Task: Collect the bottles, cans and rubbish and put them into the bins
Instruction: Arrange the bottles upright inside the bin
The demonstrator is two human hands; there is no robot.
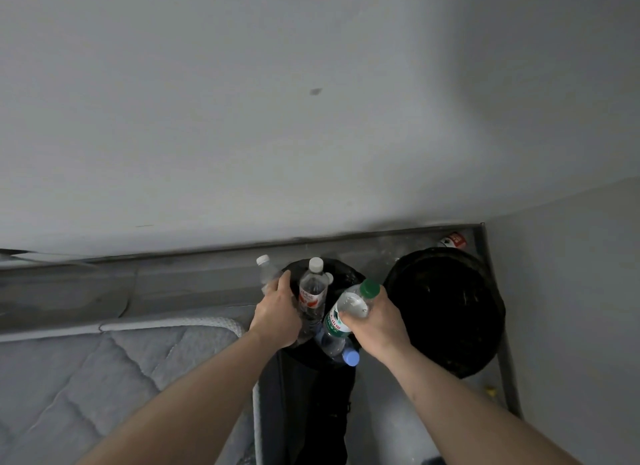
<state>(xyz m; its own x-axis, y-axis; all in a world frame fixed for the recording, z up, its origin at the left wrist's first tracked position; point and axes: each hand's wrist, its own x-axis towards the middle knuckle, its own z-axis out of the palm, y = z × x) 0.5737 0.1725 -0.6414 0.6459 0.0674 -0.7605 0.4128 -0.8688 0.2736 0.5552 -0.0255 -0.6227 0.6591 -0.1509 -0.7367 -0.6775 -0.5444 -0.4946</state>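
Our right-hand fingers (349, 317) wrap the green-capped bottle (348, 310), its long axis tilted, cap far-right, directly over the smaller bin (349, 274). Our left hand (278, 314) clasps clear bottles (311, 291) upright above the same mouth; the larger bin (446, 312) lies right. We see green and red labels, writing unreadable.
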